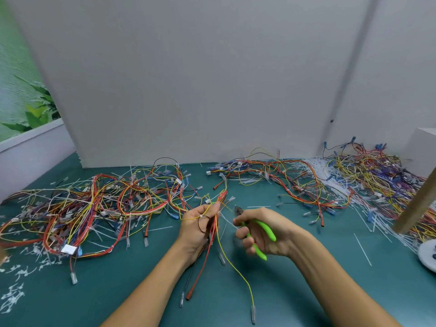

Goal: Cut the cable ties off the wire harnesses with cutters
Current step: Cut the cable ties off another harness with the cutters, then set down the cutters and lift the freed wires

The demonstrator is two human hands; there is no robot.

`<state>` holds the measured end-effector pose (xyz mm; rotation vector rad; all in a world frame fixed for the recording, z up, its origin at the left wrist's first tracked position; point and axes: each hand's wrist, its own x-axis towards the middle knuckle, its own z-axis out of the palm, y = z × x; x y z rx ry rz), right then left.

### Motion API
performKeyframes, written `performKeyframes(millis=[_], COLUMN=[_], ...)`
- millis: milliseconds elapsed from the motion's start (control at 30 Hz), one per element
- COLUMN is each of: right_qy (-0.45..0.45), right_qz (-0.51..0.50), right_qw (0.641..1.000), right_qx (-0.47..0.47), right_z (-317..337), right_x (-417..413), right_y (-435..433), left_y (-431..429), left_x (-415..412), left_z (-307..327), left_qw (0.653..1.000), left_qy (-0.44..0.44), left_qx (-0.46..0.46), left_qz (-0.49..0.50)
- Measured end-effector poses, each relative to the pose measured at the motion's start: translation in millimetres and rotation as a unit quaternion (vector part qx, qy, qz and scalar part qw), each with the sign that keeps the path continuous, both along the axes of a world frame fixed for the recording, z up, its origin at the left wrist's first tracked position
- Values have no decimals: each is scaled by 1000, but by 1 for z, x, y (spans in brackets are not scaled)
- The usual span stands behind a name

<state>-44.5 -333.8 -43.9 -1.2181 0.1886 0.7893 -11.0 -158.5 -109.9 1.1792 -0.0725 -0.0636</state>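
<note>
Both hands over the near-middle of the teal surface (pixel 306 279). Left hand (pixel 200 228) closed around one wire harness (pixel 213 234): red, yellow and dark leads bunched in the fist, loose ends trailing toward the near edge with clear and red terminals on them. One small white cable tie (pixel 201 216) sits on a yellow lead right at the left fingers. Right hand (pixel 262 232) wrapped around one pair of cutters (pixel 256 232), green handles, both handles inside the grip and spread a little. Cutter nose points at the harness, just beside the left fingertips; can't tell if the blades touch anything.

Cut tie scraps (pixel 14 296) litter the near-left corner. One white disc-shaped object (pixel 428 256) at the right edge, partly cut off.

Mid-surface, two harness heaps: a big tangle (pixel 94 208) on the left, another pile (pixel 283 180) toward the far edge on the right. A third, denser mass (pixel 372 171) fills the far-right corner, with a bundle of loose white ties (pixel 318 165) next to it. One brown slanted post (pixel 417 204) crosses the right edge in front of it.

Grey wall panel (pixel 188 79) stands along the far edge.
</note>
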Motion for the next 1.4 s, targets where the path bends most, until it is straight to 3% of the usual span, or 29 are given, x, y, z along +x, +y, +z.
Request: performKeyframes(millis=[100, 233, 300, 400, 433, 533, 600, 733, 900, 1133, 1400], right_qy=[1, -32, -99, -241, -295, -414, -392, -313, -264, -267, -251], right_qz=[52, 139, 141, 48, 8, -89, -109, -71, -47, -35, -41], right_qw=[999, 987, 975, 947, 922, 783, 740, 693, 658, 594, 612], right_qx=[-6, -81, -137, -207, -251, -456, -536, -646, -703, -758, -749], right_z=[0, -3, -4, -8, -9, -17, -22, -31, -42, -47, -49], right_x=[-1, -2, -1, 5, 8, 17, 21, 28, 31, 31, 32], right_y=[0, -4, -10, -17, -20, -29, -36, -46, -47, -41, -40], left_y=[1, 0, 1, 4, 4, 7, 11, 17, 22, 13, 10], left_x=[0, -3, -4, -4, -4, -4, -3, -3, -3, 0, 8], left_z=[3, 9, 11, 13, 14, 17, 20, 34, 61, 132, 164], left_qw=[999, 998, 999, 999, 998, 998, 999, 999, 996, 965, 954], left_qy=[8, 12, 10, 16, 20, 27, 20, -10, -15, -8, -40], left_qx=[-35, -51, -51, -47, -45, -42, -36, 18, 62, 166, 146], left_qz=[-13, -18, -18, -21, -24, -32, -34, -30, -63, -201, -258])
